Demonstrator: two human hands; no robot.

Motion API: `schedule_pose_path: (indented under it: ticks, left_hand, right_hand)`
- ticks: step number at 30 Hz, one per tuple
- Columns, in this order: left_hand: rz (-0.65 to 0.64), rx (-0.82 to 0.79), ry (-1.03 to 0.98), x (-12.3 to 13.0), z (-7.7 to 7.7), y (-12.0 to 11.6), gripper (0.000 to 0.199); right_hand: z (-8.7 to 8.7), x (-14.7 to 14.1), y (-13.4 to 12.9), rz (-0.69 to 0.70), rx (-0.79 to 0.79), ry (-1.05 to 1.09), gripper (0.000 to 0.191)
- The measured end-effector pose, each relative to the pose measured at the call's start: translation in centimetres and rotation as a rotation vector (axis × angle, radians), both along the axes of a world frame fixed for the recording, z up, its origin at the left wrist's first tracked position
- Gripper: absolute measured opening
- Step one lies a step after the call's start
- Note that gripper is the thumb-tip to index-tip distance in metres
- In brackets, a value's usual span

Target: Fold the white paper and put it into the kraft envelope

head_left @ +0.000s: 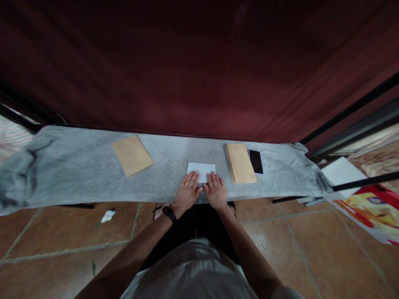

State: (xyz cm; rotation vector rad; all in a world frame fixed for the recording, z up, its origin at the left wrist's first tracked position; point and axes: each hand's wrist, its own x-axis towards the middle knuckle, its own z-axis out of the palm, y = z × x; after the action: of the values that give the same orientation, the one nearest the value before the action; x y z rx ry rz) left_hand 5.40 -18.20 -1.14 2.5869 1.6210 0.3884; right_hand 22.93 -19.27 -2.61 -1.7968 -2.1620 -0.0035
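Observation:
A white rectangular sheet of paper point(201, 167), perhaps folded, lies on the grey cloth point(174, 182) in front of me. My left hand point(187, 191) rests flat over its near left corner, fingers stretched out. On the near right corner lies my right hand point(216, 190), its fingers also straight. Both thumbs point inward and come close together below the paper. The near edge of the sheet is partly hidden under the fingers. To the right is a stack of brown envelopes point(241, 163); a single brown envelope point(132, 155) lies to the left.
A dark-screened phone point(256, 161) lies beside the envelope stack. Behind the narrow cloth-covered surface hangs a dark red curtain point(199, 83). Black metal bars point(358, 104) and a colourful box point(370, 209) are at the right. A crumpled white scrap point(108, 216) lies on the tiled floor.

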Motion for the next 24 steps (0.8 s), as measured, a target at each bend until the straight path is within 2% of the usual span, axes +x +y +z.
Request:
schedule_pose_path:
  ticks: [4, 14, 21, 24]
  left_hand:
    - [-0.057, -0.013, -0.013, 0.4, -0.3, -0.6, 0.064]
    - [-0.006, -0.007, 0.042, -2.9, 0.3, -1.3, 0.069]
    - [0.057, 0.011, 0.029, -0.9, 0.9, -1.5, 0.067]
    - [0.019, 0.021, 0.016, 0.0, 0.5, -1.4, 0.061]
  right_hand:
    - [0.0, 0.1, 0.0, 0.002, -0.001, -0.011, 0.055]
    - [-0.5, 0.1, -0.1, 0.008, 0.036, -0.025, 0.056]
    - [-0.5, 0.1, -0.1, 0.004, 0.051, -0.030, 0.055]
    - [-0.4, 0.1, -0.1, 0.006, 0.048, -0.039, 0.055]
